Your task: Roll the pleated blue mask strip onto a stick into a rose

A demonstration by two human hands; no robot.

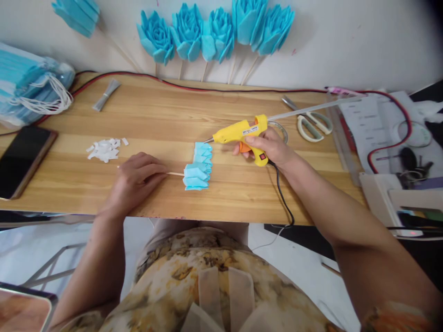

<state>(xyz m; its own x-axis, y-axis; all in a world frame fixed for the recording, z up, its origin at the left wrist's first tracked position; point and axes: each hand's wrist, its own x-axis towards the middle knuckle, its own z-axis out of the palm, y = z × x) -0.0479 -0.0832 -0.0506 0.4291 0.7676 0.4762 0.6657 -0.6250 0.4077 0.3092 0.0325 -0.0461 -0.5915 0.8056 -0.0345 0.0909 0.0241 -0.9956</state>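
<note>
A yellow hot glue gun (238,132) is gripped in my right hand (272,146), fingers around its handle and orange trigger. A long clear glue stick (311,108) juts from its back. The metal nozzle points left, at the far end of a pleated blue strip (202,152). My left hand (141,177) pinches a thin wooden stick (176,174). The stick's right end meets a partly rolled blue flower (196,176), from which the strip stretches away across the table. Whether glue is coming out is too small to tell.
Several finished blue flowers (188,32) on sticks lean along the wall. White scraps (104,150), a phone (26,159), blue masks (31,87) and grey ties (106,95) lie left. Scissors (313,124) are at right. The gun's black cord (282,196) hangs over the front edge.
</note>
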